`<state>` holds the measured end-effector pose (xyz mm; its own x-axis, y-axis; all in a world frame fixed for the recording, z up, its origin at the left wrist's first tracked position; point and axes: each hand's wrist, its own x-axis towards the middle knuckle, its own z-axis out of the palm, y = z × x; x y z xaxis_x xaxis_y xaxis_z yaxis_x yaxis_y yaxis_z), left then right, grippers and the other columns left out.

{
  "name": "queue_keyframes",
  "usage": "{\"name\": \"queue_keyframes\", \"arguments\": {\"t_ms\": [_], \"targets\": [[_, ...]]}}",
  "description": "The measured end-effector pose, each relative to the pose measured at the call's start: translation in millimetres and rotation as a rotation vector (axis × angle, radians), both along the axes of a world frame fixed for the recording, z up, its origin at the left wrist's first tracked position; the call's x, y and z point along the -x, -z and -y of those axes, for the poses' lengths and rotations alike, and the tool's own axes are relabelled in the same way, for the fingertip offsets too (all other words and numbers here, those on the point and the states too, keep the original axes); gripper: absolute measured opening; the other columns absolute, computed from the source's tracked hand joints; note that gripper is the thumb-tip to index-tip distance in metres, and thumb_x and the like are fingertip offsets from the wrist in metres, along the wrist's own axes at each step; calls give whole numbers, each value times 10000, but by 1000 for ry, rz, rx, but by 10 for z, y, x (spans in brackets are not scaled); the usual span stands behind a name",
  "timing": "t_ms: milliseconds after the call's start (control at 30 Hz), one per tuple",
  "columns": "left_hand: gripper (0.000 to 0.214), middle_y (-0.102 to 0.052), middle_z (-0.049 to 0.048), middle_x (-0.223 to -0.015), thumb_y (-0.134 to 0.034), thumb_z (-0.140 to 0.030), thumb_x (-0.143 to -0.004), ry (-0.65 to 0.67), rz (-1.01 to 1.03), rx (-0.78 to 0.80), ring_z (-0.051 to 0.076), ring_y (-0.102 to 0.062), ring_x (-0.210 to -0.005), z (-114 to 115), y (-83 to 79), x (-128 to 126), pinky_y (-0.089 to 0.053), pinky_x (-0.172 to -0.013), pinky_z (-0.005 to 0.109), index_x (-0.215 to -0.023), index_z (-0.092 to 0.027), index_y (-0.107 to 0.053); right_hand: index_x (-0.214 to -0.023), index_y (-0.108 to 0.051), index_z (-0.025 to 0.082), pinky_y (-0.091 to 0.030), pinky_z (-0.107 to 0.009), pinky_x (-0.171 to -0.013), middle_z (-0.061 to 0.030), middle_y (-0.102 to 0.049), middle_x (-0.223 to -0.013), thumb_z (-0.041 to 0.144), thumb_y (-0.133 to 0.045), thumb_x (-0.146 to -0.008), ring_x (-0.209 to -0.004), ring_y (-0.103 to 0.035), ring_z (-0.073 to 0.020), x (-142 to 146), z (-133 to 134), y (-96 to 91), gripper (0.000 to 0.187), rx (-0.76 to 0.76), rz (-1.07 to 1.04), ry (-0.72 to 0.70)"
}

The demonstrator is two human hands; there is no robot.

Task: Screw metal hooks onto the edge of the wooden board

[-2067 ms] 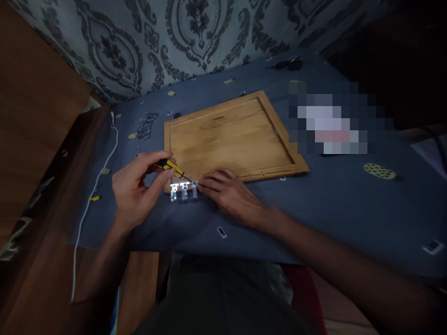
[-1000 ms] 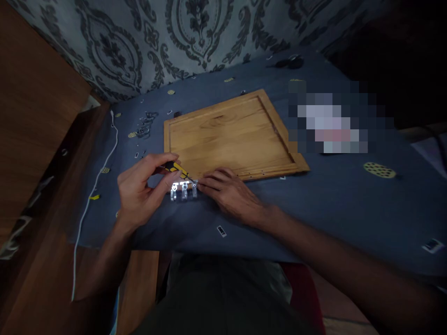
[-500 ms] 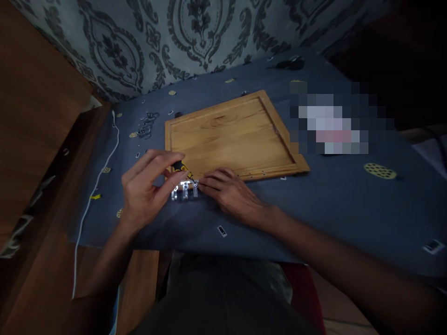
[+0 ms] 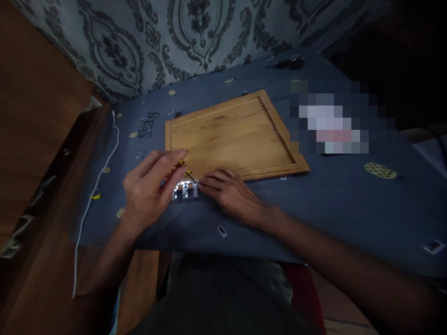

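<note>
My left hand (image 4: 152,188) is closed around a small yellow and black screwdriver (image 4: 186,171), whose tip points at the right end of a shiny metal hook rail (image 4: 184,190). The rail lies at the near left corner of a wooden panel (image 4: 230,135) on a blue cloth. My right hand (image 4: 228,191) rests flat beside the rail, fingertips pressed together against its right end. Most of the screwdriver handle is hidden under my left fingers.
A white cable (image 4: 94,190) runs along the cloth's left edge by a brown wooden board (image 4: 31,111). Small metal parts (image 4: 145,126) lie left of the panel. A dark tool (image 4: 288,62) lies at the back, and yellow patterned spots (image 4: 380,170) mark the cloth.
My left hand has shifted right and turned over the screwdriver, covering more of its handle. My right hand and the rail have stayed in place.
</note>
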<state>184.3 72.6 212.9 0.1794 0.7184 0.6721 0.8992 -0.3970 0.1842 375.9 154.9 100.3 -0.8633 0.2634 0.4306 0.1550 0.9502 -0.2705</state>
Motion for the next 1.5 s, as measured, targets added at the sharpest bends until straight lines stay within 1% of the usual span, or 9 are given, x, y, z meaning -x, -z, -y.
{"name": "queue_keyframes", "arguments": {"t_ms": [133, 333, 533, 667, 867, 1033, 1167, 1267, 1500], "targets": [[126, -750, -12, -896, -745, -295, -950, -39, 38, -48, 124, -698, -701, -1, 1, -3, -603, -646, 256, -1075, -293, -761, -1254, -700, 162, -465, -484, -1012, -115, -756, -1252, 32, -595, -896, -1171, -624, -285, -3, -5, 11, 395, -18, -10, 2], [200, -787, -30, -983, -750, -249, -943, -12, 87, 46, 149, -756, -813, 25, -69, 46, -632, -773, 294, -1135, -301, -730, -1234, -699, 132, -462, -465, -1015, -117, -761, -1240, 30, -593, -892, -1173, -621, -283, -5, -4, -3, 372, -34, -18, -7], [80, -808, -44, -921, -797, -273, -907, 98, 114, 152, 148, -779, -790, -56, -184, 222, -650, -746, 267, -978, -294, -768, -1228, -703, 135, -474, -478, -1001, -117, -765, -1232, 34, -560, -910, -1155, -628, -287, -3, -16, 18, 362, -49, -17, 0], [106, -804, -22, -916, -811, -207, -886, 144, 147, 130, 154, -778, -828, -119, -149, 278, -648, -763, 268, -960, -271, -771, -1226, -711, 141, -487, -486, -983, -123, -769, -1214, 41, -543, -932, -1144, -631, -286, 3, -15, 43, 353, -43, -48, -5], [157, -759, -10, -907, -817, -188, -877, 24, 99, -98, 134, -714, -776, -62, 18, 149, -600, -676, 268, -1002, -264, -759, -1227, -709, 135, -473, -471, -998, -127, -768, -1212, 63, -591, -939, -1149, -632, -282, 4, -2, 32, 319, -30, -47, 1], [241, -763, -50, -900, -849, -203, -846, -60, 242, -92, 119, -718, -746, -15, 78, 60, -618, -696, 258, -1050, -298, -762, -1223, -709, 140, -469, -471, -999, -117, -768, -1226, 68, -618, -927, -1156, -633, -286, 3, -8, 42, 318, -18, -47, 0], [194, -763, -68, -856, -862, -199, -828, -91, 325, -60, 101, -728, -723, -13, 77, 47, -623, -696, 221, -984, -272, -774, -1233, -704, 128, -469, -482, -999, -130, -764, -1224, 66, -615, -925, -1158, -631, -292, 4, -8, 49, 326, -23, -44, -4], [168, -780, -55, -874, -838, -182, -850, -52, 327, -3, 104, -745, -749, -21, 29, 61, -622, -707, 214, -987, -260, -780, -1234, -702, 123, -473, -488, -990, -134, -765, -1217, 62, -593, -930, -1161, -625, -294, 5, -5, 44, 329, -26, -50, -4], [157, -812, -7, -941, -840, -194, -857, 194, 287, 144, 149, -788, -863, -130, -89, 276, -648, -779, 236, -995, -250, -790, -1239, -704, 168, -465, -472, -996, -115, -765, -1220, 59, -584, -935, -1155, -634, -276, 0, -16, 49, 344, -24, -39, -6]]}}
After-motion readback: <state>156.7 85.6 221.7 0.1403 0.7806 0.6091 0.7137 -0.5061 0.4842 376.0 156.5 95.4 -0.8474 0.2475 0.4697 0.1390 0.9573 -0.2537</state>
